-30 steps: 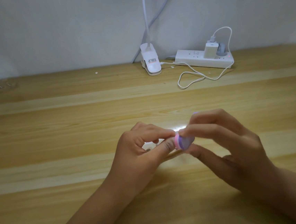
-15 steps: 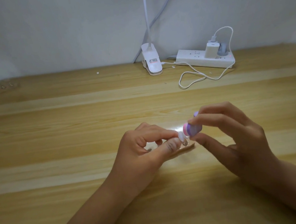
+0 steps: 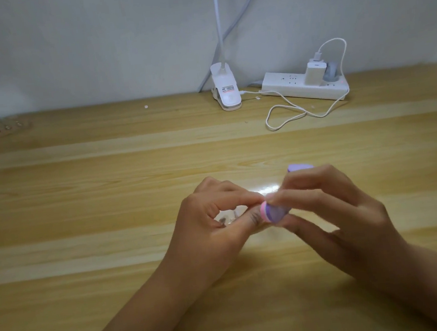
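Legible writing: only one label in view, a small white sticker (image 3: pixel 228 88) on the clip lamp base (image 3: pixel 226 92) at the back of the desk (image 3: pixel 95 203). It has dark print above a red-orange strip, too small to read. The white power strip (image 3: pixel 298 88) just right of the clip shows no brand that can be read, nor does the white charger (image 3: pixel 314 72) plugged into it. A grey plug (image 3: pixel 331 72) sits beside the charger, and a red indicator dot (image 3: pixel 342 82) shows near the strip's right end. A white cable (image 3: pixel 287 117) loops from the charger over the desk to the clip. Your right hand (image 3: pixel 351 222) has its fingers curled round a small purple block with a pink end (image 3: pixel 275 212), index finger on top and thumb underneath. A purple tip shows above your knuckles. The block is off the desk, near the middle of the view, with its pink end facing left. Your left hand (image 3: pixel 212 227) is curled, index bent over the thumb, and the thumb tip is against the pink end. That hand grips nothing that can be made out. A bright glare lies on the desk just behind the two hands.
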`<state>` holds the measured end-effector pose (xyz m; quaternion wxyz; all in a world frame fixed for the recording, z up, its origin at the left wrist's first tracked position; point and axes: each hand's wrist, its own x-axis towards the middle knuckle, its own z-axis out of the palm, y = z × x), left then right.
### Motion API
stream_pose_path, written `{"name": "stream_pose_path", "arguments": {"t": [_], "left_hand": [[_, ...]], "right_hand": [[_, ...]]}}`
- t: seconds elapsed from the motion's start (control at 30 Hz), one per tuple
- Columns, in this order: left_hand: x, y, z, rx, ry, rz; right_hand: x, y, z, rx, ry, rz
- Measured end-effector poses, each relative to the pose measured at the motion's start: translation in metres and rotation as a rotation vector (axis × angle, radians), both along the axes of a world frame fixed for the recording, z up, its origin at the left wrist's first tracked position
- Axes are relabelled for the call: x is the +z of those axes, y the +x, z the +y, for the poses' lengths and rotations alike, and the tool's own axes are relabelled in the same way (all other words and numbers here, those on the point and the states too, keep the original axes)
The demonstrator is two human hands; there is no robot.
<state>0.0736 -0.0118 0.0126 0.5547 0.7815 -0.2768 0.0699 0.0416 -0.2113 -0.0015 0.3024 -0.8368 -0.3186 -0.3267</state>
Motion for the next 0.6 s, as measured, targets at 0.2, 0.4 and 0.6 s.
{"name": "stream_pose_path", "arguments": {"t": [0.2,0.4,0.6], "left_hand": [[-0.0024,0.0003,0.0000,0.084,0.077,-0.086],[-0.0023,0.0001,-0.0007,0.086,0.111,-0.141],[-0.0027,-0.0006,-0.0014,0.063,0.088,-0.151]], "right_hand": [[0.0012,0.0030,-0.0029,-0.033,0.016,0.022],[0.0010,0.0067,-0.0053,-0.054,-0.006,0.002],[-0.0021,0.0031,-0.0009,-0.012,-0.050,-0.041]]}}
